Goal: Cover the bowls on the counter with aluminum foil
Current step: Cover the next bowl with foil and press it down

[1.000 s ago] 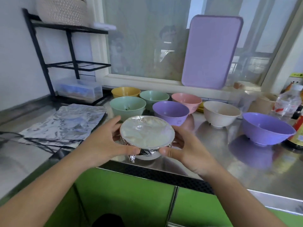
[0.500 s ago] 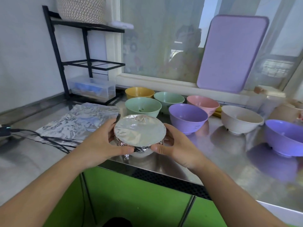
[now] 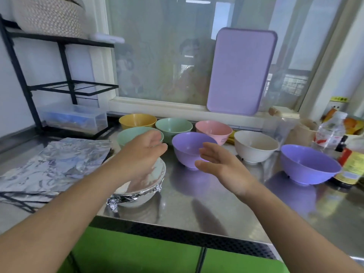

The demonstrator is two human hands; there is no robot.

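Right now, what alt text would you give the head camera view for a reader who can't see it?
Two bare hands, left and right, hover open above a steel counter, the left over a foil-covered bowl. Seven uncovered bowls, including a purple bowl, stand behind. Foil sheets lie to the left.

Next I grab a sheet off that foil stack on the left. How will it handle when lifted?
Probably floppy and very light: the foil sheets lie thin and wrinkled, so one will likely sag and crease from a single corner. Sheets may cling together, since they lie closely stacked. It likely tears easily; the foil on the covered bowl crumpled tightly at the rim.
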